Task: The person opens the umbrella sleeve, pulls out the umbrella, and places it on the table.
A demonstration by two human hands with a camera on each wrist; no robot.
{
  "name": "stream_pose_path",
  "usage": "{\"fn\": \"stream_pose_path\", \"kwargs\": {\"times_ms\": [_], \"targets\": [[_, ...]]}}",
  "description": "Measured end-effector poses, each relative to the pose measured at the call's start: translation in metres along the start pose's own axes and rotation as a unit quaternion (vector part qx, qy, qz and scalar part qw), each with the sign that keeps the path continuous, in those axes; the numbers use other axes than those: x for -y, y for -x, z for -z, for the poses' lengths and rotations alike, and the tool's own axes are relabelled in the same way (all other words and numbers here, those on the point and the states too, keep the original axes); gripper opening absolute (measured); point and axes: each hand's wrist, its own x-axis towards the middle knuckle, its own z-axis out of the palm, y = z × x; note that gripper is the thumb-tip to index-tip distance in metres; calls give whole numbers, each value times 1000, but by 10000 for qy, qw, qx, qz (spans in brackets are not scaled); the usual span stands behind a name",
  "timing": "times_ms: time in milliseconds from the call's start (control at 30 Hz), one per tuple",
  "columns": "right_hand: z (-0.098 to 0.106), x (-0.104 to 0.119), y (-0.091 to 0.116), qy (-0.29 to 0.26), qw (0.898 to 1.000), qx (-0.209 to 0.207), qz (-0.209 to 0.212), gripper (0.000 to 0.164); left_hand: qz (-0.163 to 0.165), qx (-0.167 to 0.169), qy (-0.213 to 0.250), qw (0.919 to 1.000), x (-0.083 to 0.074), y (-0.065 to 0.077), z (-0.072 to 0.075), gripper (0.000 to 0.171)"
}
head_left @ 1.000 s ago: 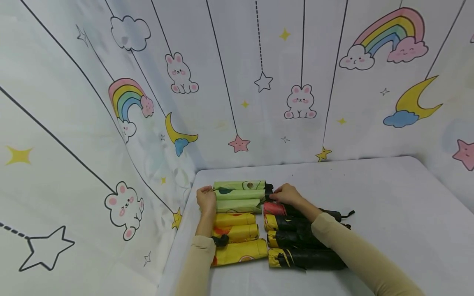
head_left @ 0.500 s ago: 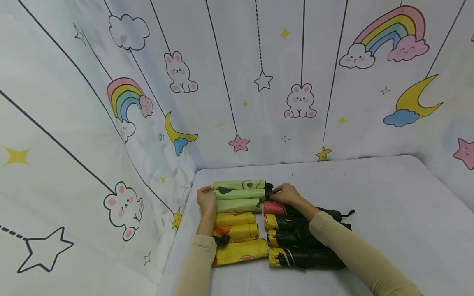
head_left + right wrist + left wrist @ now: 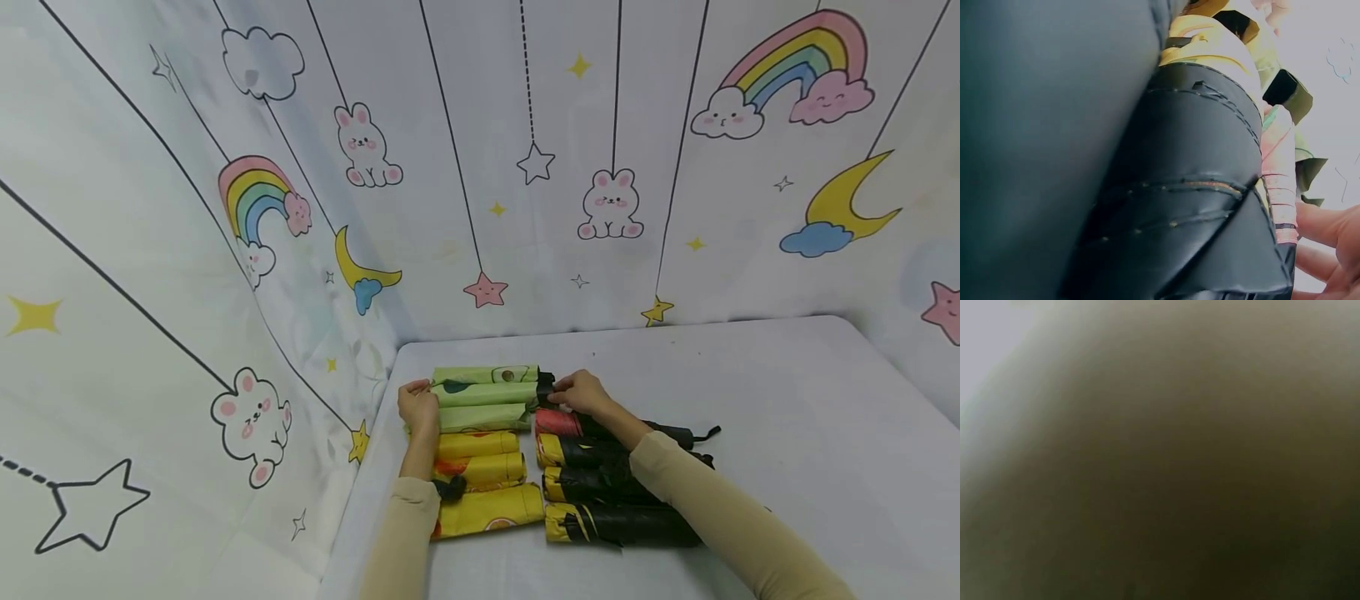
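Observation:
Three light-green, avocado-print rolls, which look like folded umbrellas in sleeves, lie side by side at the back left of the table in the head view. My left hand [image 3: 417, 406] pinches the left end of the middle green umbrella [image 3: 487, 394]. At its black right end, my right hand [image 3: 585, 393] holds on with thumb and fingers; their tips are partly hidden. Below the right hand lies a black umbrella with a red end [image 3: 557, 422]. The right wrist view shows my right fingers [image 3: 1319, 228] beyond large black umbrellas [image 3: 1185, 137]. The left wrist view is only blur.
Yellow fruit-print rolls [image 3: 487, 510] lie in the left column, below the green ones. Several black umbrellas with yellow ends [image 3: 622, 523] lie to their right, under my right forearm. A white cloth covers the table [image 3: 772, 392]; a printed curtain [image 3: 540, 250] stands behind.

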Motion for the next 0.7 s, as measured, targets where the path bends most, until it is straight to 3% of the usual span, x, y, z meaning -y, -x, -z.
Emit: {"fn": "stream_pose_path", "kwargs": {"times_ms": [500,700], "targets": [[3,-6,0,-433,9979,-160,444,45,2,-336,-9,9994,5,-6,2,34],[4,-3,-2,-1099,9931,-37,398,51,128,-336,122,9993,6,-5,5,32]]}}
